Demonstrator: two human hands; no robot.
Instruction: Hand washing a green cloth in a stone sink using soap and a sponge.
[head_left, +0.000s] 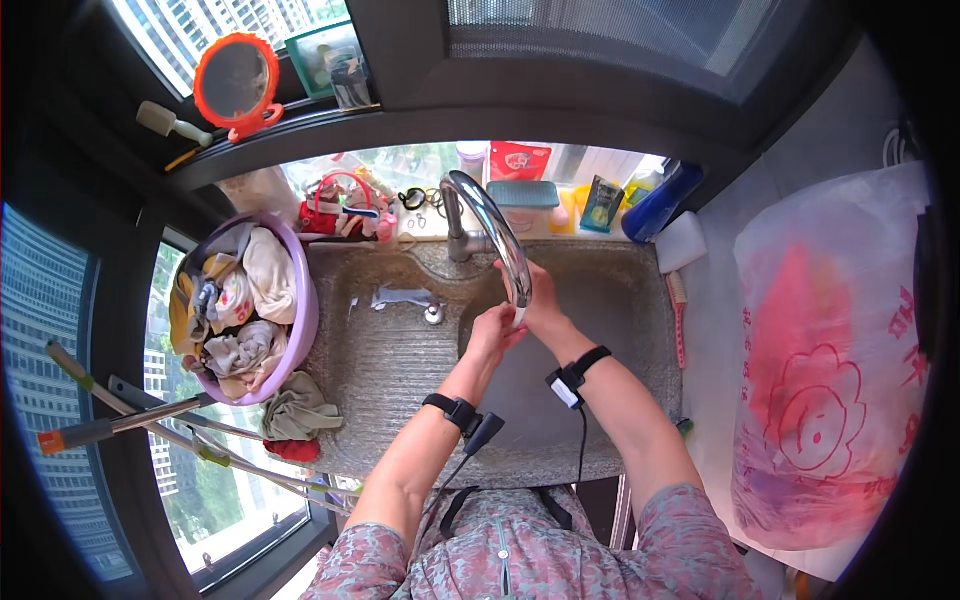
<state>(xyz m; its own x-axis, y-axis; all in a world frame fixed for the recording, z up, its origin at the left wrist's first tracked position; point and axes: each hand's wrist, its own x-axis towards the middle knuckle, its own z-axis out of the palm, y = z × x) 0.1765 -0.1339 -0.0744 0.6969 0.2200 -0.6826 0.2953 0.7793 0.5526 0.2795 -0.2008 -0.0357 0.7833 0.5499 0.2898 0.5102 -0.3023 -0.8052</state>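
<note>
My left hand (492, 334) and my right hand (546, 301) meet under the spout of a chrome gooseneck faucet (499, 214). A short white stretch, water or the spout's tip, shows between them. The left fingers are loosely spread, with nothing visible in them. Part of my right hand is behind the spout, so its grip is hidden. Below lies the round basin of a speckled stone-look laundry sink (622, 360). Its ribbed washboard (386, 375) slopes on the left, with a grey-white cloth strip (401, 296) and a chrome knob (433, 313) at the top.
Left stands a purple basin (304, 330) heaped with clothes, beside a crumpled olive cloth (300, 409) and several poles (150, 420). Bottles, packets and a lidded box (523, 196) line the sill. Right are a red-handled brush (678, 315) and a large filled plastic bag (825, 375).
</note>
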